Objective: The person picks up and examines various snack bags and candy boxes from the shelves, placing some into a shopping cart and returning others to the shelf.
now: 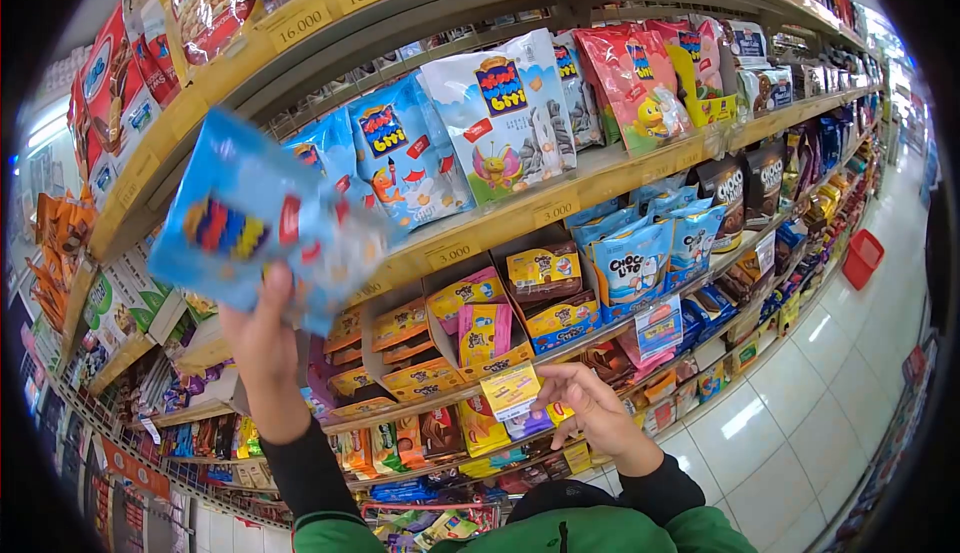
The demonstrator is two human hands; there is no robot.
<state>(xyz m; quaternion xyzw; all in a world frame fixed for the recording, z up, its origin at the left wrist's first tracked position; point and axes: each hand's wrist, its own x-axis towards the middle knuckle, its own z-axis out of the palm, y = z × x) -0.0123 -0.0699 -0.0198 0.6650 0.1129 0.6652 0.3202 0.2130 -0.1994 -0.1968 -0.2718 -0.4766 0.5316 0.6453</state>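
My left hand [265, 338] holds up a light blue snack bag [225, 188] by its lower edge, thumb across the front; the bag is smeared by motion. Similar blue bags [405, 158] stand on the shelf behind it, beside a white bag [505, 113] with a butterfly picture and several pink bags [635, 83]. Lower down, my right hand [598, 408] has nothing in it, its fingers loosely curled and apart. Its fingertips are close to a yellow price card [511, 391] hanging at a shelf edge.
Boxes of small packets [412, 348] and blue Choco Lito bags [630, 263] fill the shelf below. Yellow price strips [555, 208] run along the shelf edges. A red basket [862, 259] sits on the tiled floor [770, 403] at right. A shopping cart [435, 518] with packets is below.
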